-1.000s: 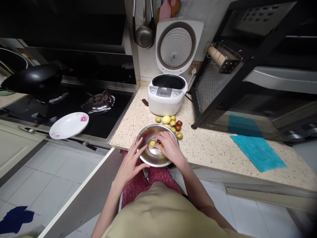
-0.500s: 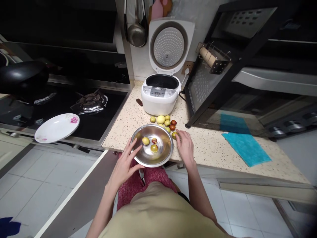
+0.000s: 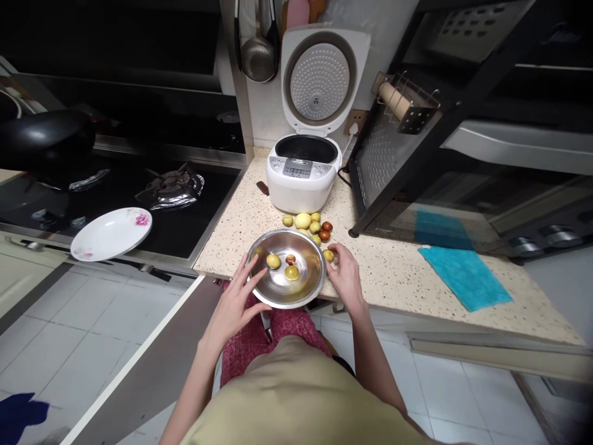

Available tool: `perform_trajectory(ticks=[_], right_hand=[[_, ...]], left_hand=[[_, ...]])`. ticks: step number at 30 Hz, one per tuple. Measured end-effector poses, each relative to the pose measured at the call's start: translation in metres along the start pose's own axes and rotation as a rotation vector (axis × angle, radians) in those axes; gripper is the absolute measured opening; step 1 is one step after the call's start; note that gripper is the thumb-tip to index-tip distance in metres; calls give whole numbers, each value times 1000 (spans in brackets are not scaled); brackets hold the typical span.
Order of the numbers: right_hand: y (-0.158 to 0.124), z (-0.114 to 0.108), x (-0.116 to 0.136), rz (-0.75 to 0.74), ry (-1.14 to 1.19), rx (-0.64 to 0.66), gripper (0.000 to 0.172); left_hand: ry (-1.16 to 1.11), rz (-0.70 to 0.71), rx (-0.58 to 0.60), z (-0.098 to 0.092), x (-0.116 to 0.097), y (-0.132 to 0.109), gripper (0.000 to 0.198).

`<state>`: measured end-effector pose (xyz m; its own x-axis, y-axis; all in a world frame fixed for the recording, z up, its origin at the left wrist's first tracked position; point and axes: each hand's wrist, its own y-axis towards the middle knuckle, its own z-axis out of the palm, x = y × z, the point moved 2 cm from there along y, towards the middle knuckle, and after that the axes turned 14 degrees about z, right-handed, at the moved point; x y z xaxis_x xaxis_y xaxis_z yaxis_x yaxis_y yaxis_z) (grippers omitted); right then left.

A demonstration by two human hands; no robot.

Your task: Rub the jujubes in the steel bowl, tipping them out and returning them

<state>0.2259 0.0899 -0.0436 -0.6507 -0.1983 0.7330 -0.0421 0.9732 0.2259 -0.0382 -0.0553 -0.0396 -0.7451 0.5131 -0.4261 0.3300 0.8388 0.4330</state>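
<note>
The right grip (image 3: 348,278) pinches a yellow-green fruit (image 3: 327,255) at its tips, left grip (image 3: 230,304) splayed by the bowl (image 3: 280,292).

Head-worn view, facing forward, angled down

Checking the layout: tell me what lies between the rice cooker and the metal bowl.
The head view shows yellow-green fruits clustered there, two reddish ones at their right.
</note>
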Motion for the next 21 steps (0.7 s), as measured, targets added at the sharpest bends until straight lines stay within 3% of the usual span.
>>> perform_trajectory(ticks=[4,13,17,21], right_hand=[[0,-6,8,6,20,-70,24],[-13,8,10,-49,-190,104,31],[-21,2,2,0,-218,108,30],[-25,-7,-6,22,-145,207,24]], left_hand=[[2,7,-5,0,-1,0,72],[0,11,-9,0,-1,0,73],[-2,2,-11,-1,-3,0,72],[-9,1,-9,-2,-4,1,72]])
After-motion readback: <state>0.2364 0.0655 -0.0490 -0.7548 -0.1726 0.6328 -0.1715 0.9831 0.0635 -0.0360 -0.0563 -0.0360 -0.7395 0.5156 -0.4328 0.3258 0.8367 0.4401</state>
